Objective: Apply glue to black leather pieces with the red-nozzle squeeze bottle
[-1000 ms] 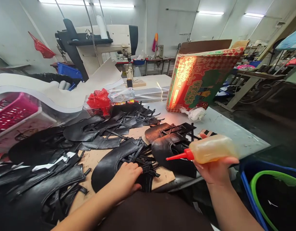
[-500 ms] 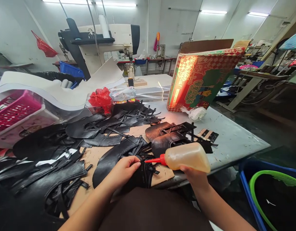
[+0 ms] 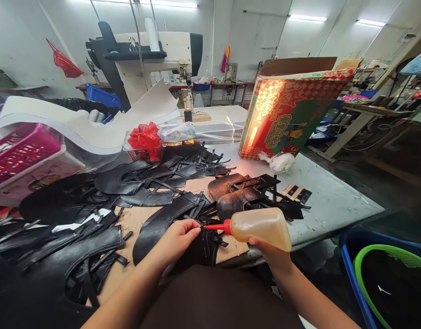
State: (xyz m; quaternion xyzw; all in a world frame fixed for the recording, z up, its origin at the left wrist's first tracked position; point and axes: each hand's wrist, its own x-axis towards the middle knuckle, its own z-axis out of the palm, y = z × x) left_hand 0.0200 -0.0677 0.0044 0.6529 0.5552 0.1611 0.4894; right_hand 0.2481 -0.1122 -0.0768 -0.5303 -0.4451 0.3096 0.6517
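Note:
My right hand [image 3: 268, 250] grips a squeeze bottle [image 3: 261, 226] from below. The bottle is translucent with amber liquid, lies nearly level, and its red nozzle [image 3: 215, 226] points left. Thumb and forefinger of my left hand [image 3: 179, 236] pinch the end of a thin black strap, close to the nozzle's tip; whether the tip touches it I cannot tell. Under that hand lies a black leather shoe upper [image 3: 155, 230] with stitched edges and loose straps. Two more uppers [image 3: 236, 201], shining brown in the light, rest just beyond the bottle.
Black leather pieces [image 3: 135, 178] cover the cardboard [image 3: 135, 219] on the left. A sewing machine [image 3: 176, 50] stands behind. A red-green box [image 3: 289, 114] and a white plastic bundle [image 3: 281, 161] sit at the table's right. A blue bin [image 3: 354, 274] is beyond the table's edge, lower right.
My right hand has brought the bottle slightly left, so the nozzle tip is nearer my left fingertips. The left hand keeps its pinch. The whole view has shifted slightly.

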